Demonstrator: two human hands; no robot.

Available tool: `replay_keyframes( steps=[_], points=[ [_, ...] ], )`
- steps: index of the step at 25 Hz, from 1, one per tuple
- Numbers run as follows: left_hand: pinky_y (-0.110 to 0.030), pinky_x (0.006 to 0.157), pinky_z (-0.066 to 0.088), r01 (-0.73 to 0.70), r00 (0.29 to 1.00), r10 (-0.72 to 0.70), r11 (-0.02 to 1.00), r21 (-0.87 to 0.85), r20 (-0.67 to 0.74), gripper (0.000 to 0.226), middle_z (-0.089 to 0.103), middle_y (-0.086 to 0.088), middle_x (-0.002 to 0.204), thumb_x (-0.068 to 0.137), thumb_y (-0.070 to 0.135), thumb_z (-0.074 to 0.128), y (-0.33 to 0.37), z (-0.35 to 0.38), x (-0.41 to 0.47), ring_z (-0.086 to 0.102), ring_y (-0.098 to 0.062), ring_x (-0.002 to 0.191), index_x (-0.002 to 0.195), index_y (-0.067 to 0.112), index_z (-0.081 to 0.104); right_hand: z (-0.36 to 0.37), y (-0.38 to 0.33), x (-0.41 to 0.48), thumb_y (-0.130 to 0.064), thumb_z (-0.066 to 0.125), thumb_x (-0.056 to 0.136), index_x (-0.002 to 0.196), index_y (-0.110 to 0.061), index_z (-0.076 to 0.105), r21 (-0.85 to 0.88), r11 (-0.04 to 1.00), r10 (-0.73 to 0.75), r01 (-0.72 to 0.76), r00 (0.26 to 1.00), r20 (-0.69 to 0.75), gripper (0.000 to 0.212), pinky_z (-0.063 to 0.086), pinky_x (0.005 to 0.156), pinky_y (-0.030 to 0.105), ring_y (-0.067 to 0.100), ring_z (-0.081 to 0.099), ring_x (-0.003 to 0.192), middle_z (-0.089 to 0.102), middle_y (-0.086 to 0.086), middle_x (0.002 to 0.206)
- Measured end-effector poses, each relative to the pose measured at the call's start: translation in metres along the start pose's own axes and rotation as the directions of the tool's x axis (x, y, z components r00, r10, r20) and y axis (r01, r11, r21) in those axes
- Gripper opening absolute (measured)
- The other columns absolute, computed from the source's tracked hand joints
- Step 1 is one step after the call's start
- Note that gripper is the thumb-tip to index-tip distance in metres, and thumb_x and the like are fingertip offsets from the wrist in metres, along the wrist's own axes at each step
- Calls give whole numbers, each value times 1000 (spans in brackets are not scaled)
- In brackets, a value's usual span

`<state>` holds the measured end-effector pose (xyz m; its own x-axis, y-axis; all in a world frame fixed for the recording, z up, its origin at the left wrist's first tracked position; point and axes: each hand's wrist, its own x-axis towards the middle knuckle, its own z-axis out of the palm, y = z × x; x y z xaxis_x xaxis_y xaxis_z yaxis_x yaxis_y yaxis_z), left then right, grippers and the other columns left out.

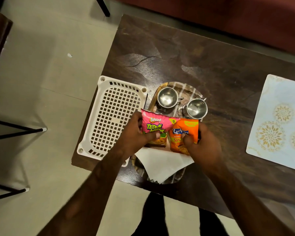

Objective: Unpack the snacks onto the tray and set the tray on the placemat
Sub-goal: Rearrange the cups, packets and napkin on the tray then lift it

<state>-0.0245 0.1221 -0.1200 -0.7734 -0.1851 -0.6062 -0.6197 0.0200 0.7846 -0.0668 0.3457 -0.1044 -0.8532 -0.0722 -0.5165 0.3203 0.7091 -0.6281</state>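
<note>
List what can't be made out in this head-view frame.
- Tray: its middle is hidden by the pink packet, orange packet and white paper.
- Lower part of each packet: covered by the left hand and right hand.
- Placemat: cut off by the right edge.
- Orange packet's small print: too small and partly covered.

The pink packet (157,126) carries green and yellow lettering and a yellow corner tag; the orange packet (184,133) bears a blue logo band; the basket (116,116) is white with a square grid of holes; the napkins (162,164) are white; the placemat (279,123) is pale blue with gold floral medallions; the cups (167,98) are shiny steel; the table (194,57) is dark brown woodgrain.
</note>
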Motion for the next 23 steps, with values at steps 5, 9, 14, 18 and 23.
replay_keyframes(
  steps=[5,9,14,18,23],
  points=[
    [-24,76,59,-32,994,8,976,-215,-111,65,76,-2,112,70,2,86,6,-44,-5,74,-16,102,126,18,57,-5,-25,-9,-30,69,99,115,-38,52,-43,989,-149,145,981,-124,25,50,63,23,-4,64,77,64,-27,81],
    [-25,76,61,-28,989,6,989,-144,-150,54,78,0,109,74,10,84,7,-79,-1,75,-17,100,123,20,63,1,-52,-2,-37,69,101,111,-38,63,133,985,-96,105,993,-72,12,58,68,14,-2,75,84,73,-28,87],
    [-34,83,60,39,974,-36,999,9,-225,44,78,1,103,78,12,83,6,-111,16,76,-15,93,118,19,67,40,-86,11,-31,70,102,106,-44,64,244,969,-44,23,996,77,15,66,79,28,-5,78,90,77,-30,98],
    [-31,78,55,131,946,-98,987,89,-310,49,69,7,104,79,19,81,6,-122,30,69,-11,93,120,21,52,76,-105,17,-21,63,104,131,-22,64,257,965,21,-52,992,125,27,63,96,53,23,78,109,78,-5,122],
    [-31,75,53,120,948,-45,967,226,-314,43,64,10,97,82,27,79,9,-135,47,65,-8,89,116,16,55,100,-114,23,5,51,101,138,-24,65,406,893,122,-192,974,194,49,64,96,52,20,78,107,78,-8,117]
  ],
)
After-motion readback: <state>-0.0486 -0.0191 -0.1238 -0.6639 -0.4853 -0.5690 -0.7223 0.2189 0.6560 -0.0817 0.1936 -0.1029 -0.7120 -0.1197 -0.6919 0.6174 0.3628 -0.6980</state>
